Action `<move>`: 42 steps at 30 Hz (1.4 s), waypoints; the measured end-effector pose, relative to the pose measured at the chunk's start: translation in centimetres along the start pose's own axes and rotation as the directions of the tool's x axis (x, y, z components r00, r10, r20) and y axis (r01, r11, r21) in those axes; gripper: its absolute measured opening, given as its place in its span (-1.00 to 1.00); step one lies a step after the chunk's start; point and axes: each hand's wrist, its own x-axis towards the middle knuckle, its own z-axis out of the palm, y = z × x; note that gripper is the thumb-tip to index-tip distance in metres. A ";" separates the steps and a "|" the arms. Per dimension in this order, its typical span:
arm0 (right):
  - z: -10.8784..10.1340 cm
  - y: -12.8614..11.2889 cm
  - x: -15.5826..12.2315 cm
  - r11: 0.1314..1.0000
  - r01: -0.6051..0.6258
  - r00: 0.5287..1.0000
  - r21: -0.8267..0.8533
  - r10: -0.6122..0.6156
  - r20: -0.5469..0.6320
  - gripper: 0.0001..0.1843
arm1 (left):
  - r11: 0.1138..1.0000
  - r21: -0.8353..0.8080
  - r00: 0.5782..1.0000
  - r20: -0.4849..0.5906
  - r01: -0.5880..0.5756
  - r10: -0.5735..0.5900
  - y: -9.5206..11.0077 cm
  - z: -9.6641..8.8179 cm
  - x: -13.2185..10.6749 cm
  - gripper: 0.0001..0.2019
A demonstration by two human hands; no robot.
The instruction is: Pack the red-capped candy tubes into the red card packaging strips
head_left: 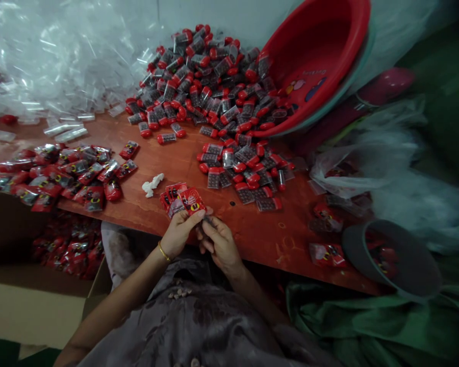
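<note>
Close to the table's front edge, my left hand [178, 233] pinches a red printed packet [192, 200] between thumb and fingers. My right hand [222, 244] is closed right beside it, its fingertips at the packet's lower end. Something small and dark shows at those fingertips, too hidden to name. Several flat red packets [171, 200] lie fanned out just behind my left hand. A crumpled white piece [152, 184] rests to their left. Beyond my hands spreads a heap of small clear cases with red caps and dark contents [214, 173].
Filled red packets [80, 173] are piled at the left, above an open cardboard box [34, 295] holding more. Clear plastic sleeves [72, 61] are heaped behind. A tilted red basin [309, 56] stands at the back right, a grey tub [390, 255] at the right edge.
</note>
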 end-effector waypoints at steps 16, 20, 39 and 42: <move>-1.3 -0.6 0.2 0.944 0.165 0.971 -0.286 -0.207 -0.123 -0.67 | 0.991 -0.004 0.987 -0.091 -0.135 0.134 -1.0 0.9 0.5 -0.59; -1.8 -0.4 1.0 0.908 0.182 0.964 -0.378 -0.240 -0.114 -0.68 | 0.985 -0.076 0.982 -0.123 -0.153 0.143 -1.1 0.5 0.4 -0.65; -9.6 0.3 3.6 -0.110 -0.121 0.763 -0.987 -0.646 -0.022 -0.60 | 0.874 0.300 0.476 -0.746 -0.382 0.465 9.8 -16.2 -1.7 -0.51; -9.3 1.0 3.0 -0.119 -0.098 0.736 -0.988 -0.677 0.008 -0.61 | 0.545 0.811 0.403 -0.435 -0.213 0.805 7.4 -12.6 -0.1 -0.58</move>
